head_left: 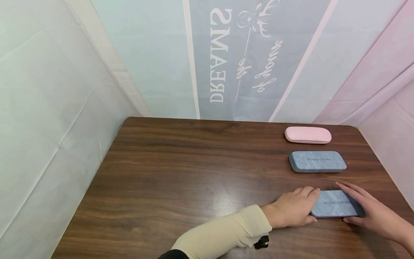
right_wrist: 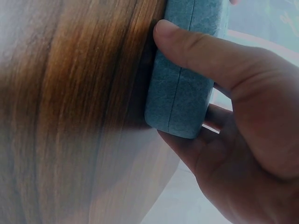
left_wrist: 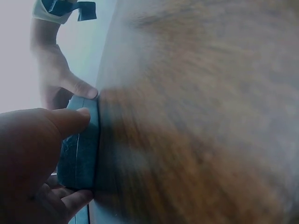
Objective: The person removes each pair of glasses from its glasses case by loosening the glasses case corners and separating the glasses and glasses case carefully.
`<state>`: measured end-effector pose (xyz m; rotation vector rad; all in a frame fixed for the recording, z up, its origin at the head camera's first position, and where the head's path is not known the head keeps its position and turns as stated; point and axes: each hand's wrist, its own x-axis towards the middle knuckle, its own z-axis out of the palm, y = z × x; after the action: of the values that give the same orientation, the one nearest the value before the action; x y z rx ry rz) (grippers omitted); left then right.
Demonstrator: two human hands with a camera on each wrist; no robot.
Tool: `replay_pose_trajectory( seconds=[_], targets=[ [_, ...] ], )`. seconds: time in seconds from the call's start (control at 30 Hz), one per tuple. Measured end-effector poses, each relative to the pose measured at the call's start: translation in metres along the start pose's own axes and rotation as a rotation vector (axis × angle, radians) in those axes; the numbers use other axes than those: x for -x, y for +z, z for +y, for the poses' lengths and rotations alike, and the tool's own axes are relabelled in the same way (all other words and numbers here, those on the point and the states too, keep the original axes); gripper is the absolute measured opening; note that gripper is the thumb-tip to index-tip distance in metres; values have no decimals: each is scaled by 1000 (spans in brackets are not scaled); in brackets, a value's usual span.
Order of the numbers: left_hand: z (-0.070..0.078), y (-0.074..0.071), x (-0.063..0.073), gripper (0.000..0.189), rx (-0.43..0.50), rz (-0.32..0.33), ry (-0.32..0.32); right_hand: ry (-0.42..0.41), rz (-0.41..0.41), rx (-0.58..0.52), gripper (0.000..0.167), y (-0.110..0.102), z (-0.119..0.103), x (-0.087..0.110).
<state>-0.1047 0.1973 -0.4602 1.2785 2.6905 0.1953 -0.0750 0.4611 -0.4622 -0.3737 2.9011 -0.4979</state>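
A blue marbled glasses case [head_left: 334, 204] with dark lettering on its lid lies lengthwise at the near right of the table. My left hand [head_left: 295, 208] grips its left end, thumb on the near side and fingers over the far side. Round the right end, my right hand [head_left: 372, 210] holds it the same way. In the right wrist view the thumb presses the side of the case [right_wrist: 180, 98], across the lid seam. The left wrist view shows both thumbs along the near side of the case [left_wrist: 84, 154], which looks closed.
Behind the held case lies a second blue glasses case [head_left: 318, 162] with similar lettering. Farther back, near the table's far edge, is a pink glasses case [head_left: 308, 135]. The brown wooden table [head_left: 181, 172] meets a printed cloth backdrop [head_left: 161, 54], with pale cloth at both sides.
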Motion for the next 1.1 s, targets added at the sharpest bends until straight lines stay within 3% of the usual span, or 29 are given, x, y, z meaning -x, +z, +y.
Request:
replay_pose_trajectory(
  seconds=[0.37,0.8,1.1],
  targets=[
    [-2,2,2,85,31,28,1,78,-97,14,114,-6,-3,-5],
    [-9,-2,3,83,80,-15,-7,77,-93,16,110,-7,-12,-9],
    [-14,-5,7,83,76,-11,-11,57,-64,32,106,-7,-21,-10]
  ],
)
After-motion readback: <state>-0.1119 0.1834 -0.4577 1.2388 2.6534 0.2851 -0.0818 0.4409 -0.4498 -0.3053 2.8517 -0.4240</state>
